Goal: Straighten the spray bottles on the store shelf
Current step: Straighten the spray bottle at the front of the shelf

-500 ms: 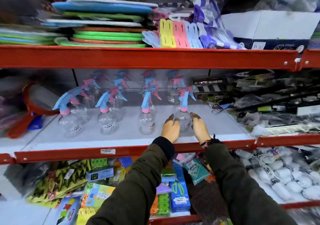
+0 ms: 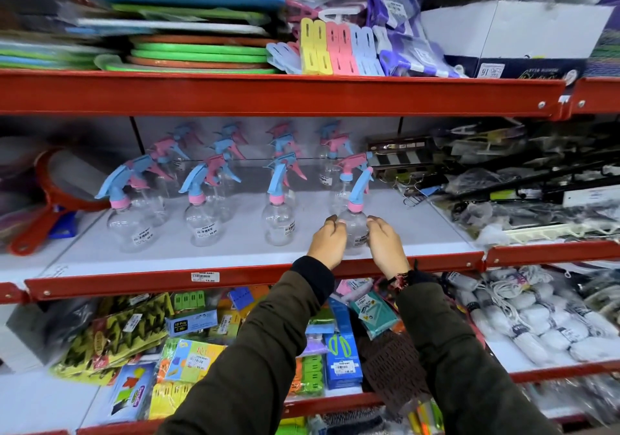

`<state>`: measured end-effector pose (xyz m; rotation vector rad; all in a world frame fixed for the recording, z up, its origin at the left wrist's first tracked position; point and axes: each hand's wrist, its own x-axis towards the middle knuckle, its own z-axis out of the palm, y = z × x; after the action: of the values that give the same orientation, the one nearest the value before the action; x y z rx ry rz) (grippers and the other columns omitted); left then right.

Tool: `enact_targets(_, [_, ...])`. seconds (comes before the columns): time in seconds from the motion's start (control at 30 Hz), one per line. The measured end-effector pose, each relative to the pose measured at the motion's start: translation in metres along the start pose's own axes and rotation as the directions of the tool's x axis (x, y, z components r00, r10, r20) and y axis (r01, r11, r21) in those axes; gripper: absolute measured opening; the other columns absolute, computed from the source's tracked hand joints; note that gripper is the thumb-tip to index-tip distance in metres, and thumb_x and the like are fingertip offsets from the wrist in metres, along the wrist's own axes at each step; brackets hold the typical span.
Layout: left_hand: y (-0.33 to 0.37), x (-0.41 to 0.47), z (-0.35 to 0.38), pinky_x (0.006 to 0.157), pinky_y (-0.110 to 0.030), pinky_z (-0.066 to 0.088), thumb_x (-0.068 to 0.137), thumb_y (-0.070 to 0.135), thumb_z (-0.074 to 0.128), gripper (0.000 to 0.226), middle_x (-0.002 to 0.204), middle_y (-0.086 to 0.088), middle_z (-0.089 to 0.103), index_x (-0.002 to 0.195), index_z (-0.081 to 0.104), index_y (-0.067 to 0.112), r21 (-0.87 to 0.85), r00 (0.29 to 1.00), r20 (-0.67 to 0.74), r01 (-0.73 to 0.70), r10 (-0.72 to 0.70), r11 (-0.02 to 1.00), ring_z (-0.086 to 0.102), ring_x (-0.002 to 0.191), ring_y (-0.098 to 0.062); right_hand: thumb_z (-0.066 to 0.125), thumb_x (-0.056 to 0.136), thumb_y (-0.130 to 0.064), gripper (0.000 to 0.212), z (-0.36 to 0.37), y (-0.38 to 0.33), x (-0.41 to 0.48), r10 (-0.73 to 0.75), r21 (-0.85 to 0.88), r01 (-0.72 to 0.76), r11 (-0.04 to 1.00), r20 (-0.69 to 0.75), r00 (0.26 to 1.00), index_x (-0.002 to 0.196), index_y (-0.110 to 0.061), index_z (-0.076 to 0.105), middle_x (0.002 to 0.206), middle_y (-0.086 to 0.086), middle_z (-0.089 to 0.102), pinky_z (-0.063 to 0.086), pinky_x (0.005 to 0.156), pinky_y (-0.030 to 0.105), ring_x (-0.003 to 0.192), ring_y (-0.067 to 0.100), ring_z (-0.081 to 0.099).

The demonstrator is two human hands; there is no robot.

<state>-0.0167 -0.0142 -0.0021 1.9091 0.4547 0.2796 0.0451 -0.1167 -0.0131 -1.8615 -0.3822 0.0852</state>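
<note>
On the white middle shelf with a red front rail [image 2: 255,282], the left hand [image 2: 328,241] and right hand [image 2: 385,243] cup the clear round-bodied spray bottle with a blue trigger and pink collar [image 2: 353,223] from either side — rightmost of four upright front-row bottles.

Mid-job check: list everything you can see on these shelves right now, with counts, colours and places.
Clear plastic spray bottles: four in the front row, more behind, blue and pink triggers, middle shelf.
Rightmost front spray bottle: one, blue trigger, between both hands.
Red metal shelf rails: three levels.
Flat foam mats: stack, green, blue, orange, top shelf left.
Pastel plastic clips: yellow, pink, blue, top shelf centre.
White cardboard box: one, top shelf right.
White rope bundles: many, lower shelf right.
Left hand: against the bottle's left side.
Right hand: against its right side.
</note>
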Motion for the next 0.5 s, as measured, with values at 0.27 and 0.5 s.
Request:
enact_targets(0.27, [0.008,-0.013,-0.002,0.117,-0.031,0.021,0.099,0.03,0.027,0.055,0.158,-0.009,0.029,0.15,0.024,0.011,-0.021,1.0,-0.006,-0.014,0.014,1.0,0.028,0.145,-0.025,0.033,0.098,-0.024,0.042,-0.004,-0.014,-0.004,0.053,-0.008,-0.053,0.999,0.017,0.998,0.133,-0.007,0.051,0.139,0.015,0.054,0.033,0.107,0.036,0.129,0.03,0.047])
enact_targets(0.5, [0.008,-0.017,0.003,0.117,-0.03,0.02,0.099,0.028,0.028,0.055,0.159,-0.011,0.027,0.15,0.024,0.009,-0.009,1.0,0.031,-0.002,0.003,1.0,0.027,0.146,-0.025,0.033,0.092,-0.031,0.041,-0.006,-0.003,-0.011,0.044,-0.028,-0.043,0.999,0.05,0.998,0.117,-0.01,0.057,0.119,0.01,0.061,0.04,0.103,0.039,0.111,0.027,0.055])
